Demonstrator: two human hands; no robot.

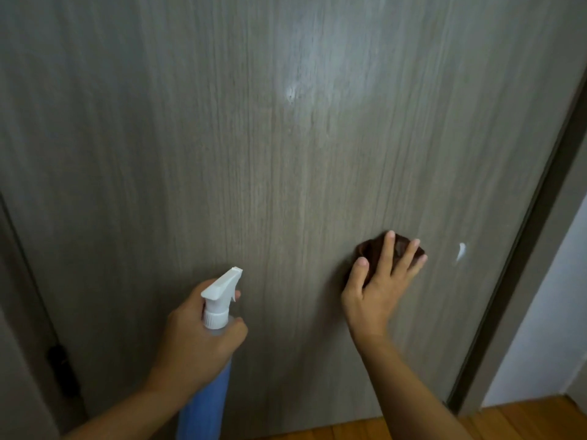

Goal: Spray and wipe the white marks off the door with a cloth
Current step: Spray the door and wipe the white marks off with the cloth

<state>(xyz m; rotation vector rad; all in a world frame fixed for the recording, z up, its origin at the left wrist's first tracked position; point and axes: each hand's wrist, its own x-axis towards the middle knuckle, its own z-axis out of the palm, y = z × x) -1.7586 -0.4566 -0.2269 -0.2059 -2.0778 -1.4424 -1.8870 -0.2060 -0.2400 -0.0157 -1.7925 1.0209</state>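
A grey wood-grain door (222, 154) fills the view. My right hand (378, 287) presses a dark brown cloth (374, 247) flat against its lower right part, fingers spread over the cloth. A small white mark (460, 251) sits on the door just right of the cloth. Higher up there is a hazy white smear (317, 68) with a brighter white spot (291, 94) at its lower left. My left hand (200, 338) grips a spray bottle (209, 389) with a blue body and a white trigger head (222, 289), nozzle aimed at the door.
The dark door frame (521, 249) runs down the right side, with a white wall (546, 328) beyond it. A wooden floor (508, 420) shows at the bottom right. A dark fitting (60, 366) sits on the door's left edge.
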